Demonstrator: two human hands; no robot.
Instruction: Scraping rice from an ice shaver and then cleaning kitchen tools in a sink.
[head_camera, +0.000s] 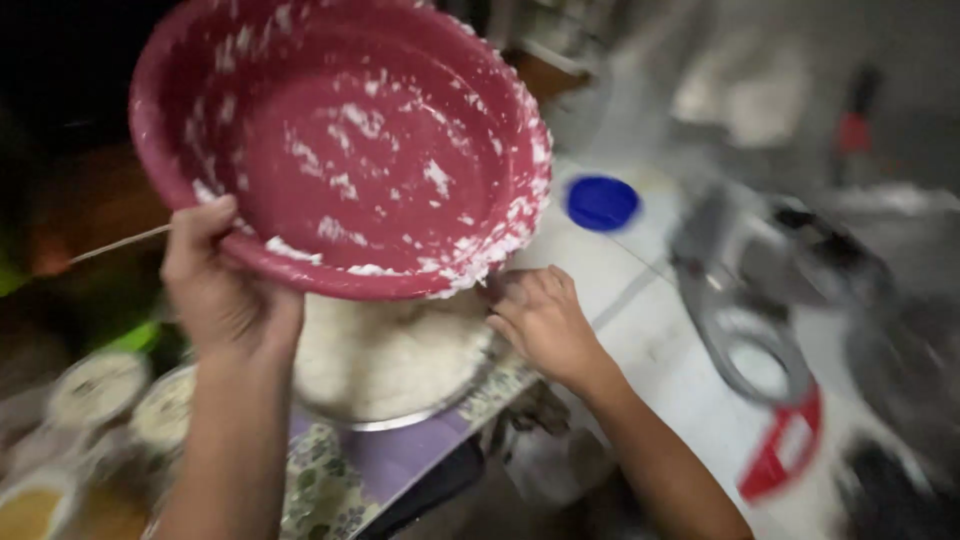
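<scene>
- Nearest to us, at the lower left, we see small round bowls (98, 388) with pale, grainy contents, blurred and dim.
- Beside them a cloth (322, 485) with a leafy green print on purple covers the table (650, 340), whose bare part is pale and smooth.
- On the cloth sits a round metal bowl (400, 418) with a thin shiny rim, heaped with a white, soft, lumpy mass (385, 355).
- Our left hand (222, 290) is curled tight around the near rim of a large round red plastic basin (345, 140), thumb on the inner side, holding it tilted on edge just above the metal bowl.
- The basin's smooth inside faces us, flecked with white smears and clumps, thickest along the lower rim.
- Our right hand (540, 320) rests with fingers bent loosely by the metal bowl's edge, just under the basin's rim; we cannot tell whether it grips anything.
- Farther off a small round blue lid (601, 202) lies on the table.
- To the right sits a grey and red appliance (770, 340), too blurred to tell more.
</scene>
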